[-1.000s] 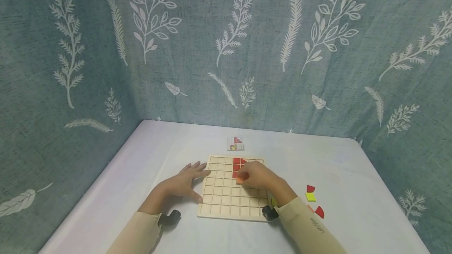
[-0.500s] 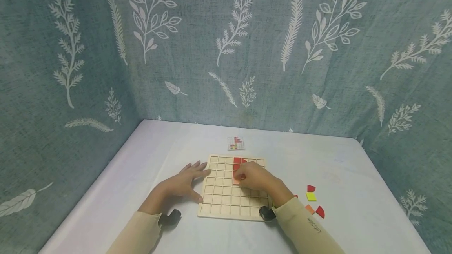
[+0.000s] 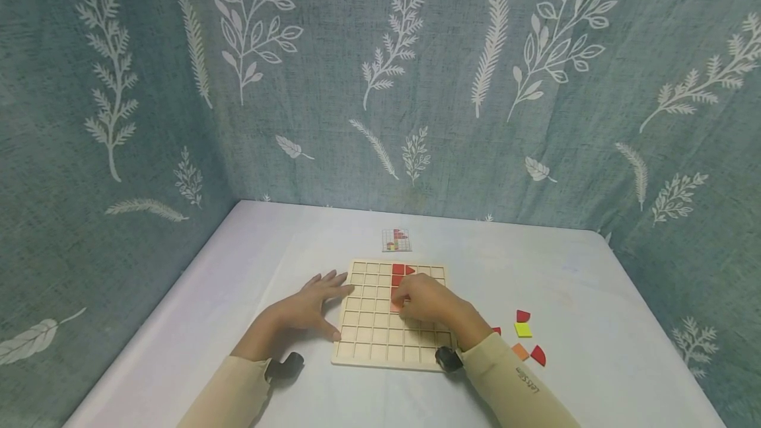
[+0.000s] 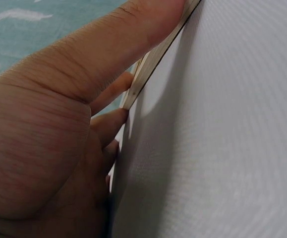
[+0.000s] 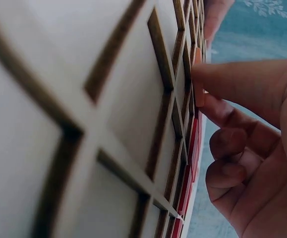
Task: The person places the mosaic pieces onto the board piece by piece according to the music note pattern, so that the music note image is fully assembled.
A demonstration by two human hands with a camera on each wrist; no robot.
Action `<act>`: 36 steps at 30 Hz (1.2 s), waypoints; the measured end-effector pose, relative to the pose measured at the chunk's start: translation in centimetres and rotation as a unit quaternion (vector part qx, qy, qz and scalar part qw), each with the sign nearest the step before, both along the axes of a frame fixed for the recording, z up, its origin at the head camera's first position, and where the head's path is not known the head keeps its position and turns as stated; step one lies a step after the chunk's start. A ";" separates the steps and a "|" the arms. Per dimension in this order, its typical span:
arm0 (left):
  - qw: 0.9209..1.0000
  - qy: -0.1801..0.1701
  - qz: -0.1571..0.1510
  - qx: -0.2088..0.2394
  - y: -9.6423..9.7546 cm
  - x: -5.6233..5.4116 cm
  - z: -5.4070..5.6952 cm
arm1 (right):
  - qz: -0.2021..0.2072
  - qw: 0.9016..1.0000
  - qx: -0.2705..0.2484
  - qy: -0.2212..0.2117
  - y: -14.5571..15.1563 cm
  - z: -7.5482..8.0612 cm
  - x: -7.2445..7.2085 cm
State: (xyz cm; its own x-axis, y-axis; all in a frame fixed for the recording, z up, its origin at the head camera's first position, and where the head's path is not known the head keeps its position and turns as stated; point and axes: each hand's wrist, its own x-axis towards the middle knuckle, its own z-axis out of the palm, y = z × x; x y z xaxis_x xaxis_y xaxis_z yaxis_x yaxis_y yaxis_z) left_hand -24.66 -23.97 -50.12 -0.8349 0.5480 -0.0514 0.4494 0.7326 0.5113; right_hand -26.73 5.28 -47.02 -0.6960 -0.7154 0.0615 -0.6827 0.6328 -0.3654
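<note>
A pale wooden grid board (image 3: 365,335) lies on the white table. My right hand (image 3: 433,297) is over its middle, pinching an orange square tile (image 5: 199,94) between thumb and index finger, the other fingers curled. That tile sits at a cell just below a column of red square tiles (image 3: 398,270). A red piece with a pointed right side (image 3: 410,270) lies beside the top one; my hand covers part of the column and the cells to its right. My left hand (image 3: 306,309) is spread at the board's left side, thumb and fingertips touching the edge.
Behind the board lies a small card (image 3: 396,240) printed with a coloured grid pattern. To the right are a red quarter-round piece (image 3: 523,316), a yellow square (image 3: 523,330), an orange square (image 3: 520,351) and another red quarter-round (image 3: 538,355). A patterned curtain (image 3: 333,117) stands behind.
My right hand has shifted slightly left with the orange tile, bringing it in line under the red column. My left hand has stayed in place.
</note>
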 end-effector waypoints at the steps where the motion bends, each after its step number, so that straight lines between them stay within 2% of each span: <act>1: 1.000 0.001 -0.002 0.001 0.0 0.0 0.0 | 0.001 1.000 0.002 -0.002 0.0 0.0 0.0; 11: 1.000 0.004 -0.007 0.001 -0.1 0.0 -0.1 | 0.020 0.999 0.023 0.031 -0.1 0.2 0.4; 20: 1.000 0.003 -0.007 0.000 -0.1 0.1 0.0 | 0.015 0.999 0.026 0.014 -0.1 0.2 0.6; 29: 1.000 0.002 -0.010 -0.001 0.0 -0.1 -0.1 | -0.051 0.998 0.000 -0.031 0.8 0.2 0.4; 36: 1.000 0.008 -0.018 0.005 -0.2 -0.2 -0.2 | -0.060 0.997 0.006 -0.055 0.7 0.0 0.5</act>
State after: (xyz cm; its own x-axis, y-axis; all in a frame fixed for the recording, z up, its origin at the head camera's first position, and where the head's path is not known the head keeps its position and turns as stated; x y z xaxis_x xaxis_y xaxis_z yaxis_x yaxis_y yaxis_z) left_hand -24.81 -24.13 -50.28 -0.8150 0.5785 -0.0327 0.4837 0.7104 0.5113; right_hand -26.27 6.01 -47.00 -0.7784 -0.6272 -0.0278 -0.5583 0.7117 -0.4263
